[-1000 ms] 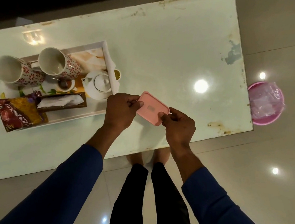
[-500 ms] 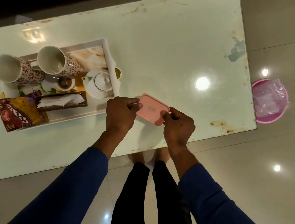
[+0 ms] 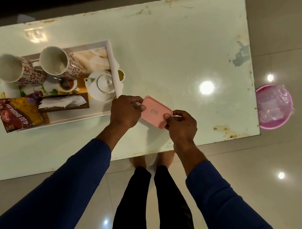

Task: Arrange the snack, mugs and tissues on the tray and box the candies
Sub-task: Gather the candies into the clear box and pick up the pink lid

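A small pink lidded box (image 3: 155, 113) is held over the pale table near its front edge, my left hand (image 3: 125, 112) gripping its left end and my right hand (image 3: 182, 124) its right end. Its inside is hidden by the lid. To the left, a white tray (image 3: 82, 118) carries two flower-patterned mugs (image 3: 61, 63) (image 3: 17, 70), a tissue box (image 3: 63, 101), a red and yellow snack packet (image 3: 21, 113) hanging over the tray's left corner, and a white teapot (image 3: 100, 85). No loose candies show.
The glass-topped table (image 3: 172, 51) has worn, stained edges. A pink basin (image 3: 273, 107) with a plastic bag in it stands on the tiled floor off the table's right end. My legs stand at the front edge.
Both hands stay on the pink box, fingers shifting slightly along its edges. The view has drifted a little; nothing on the tray has moved.
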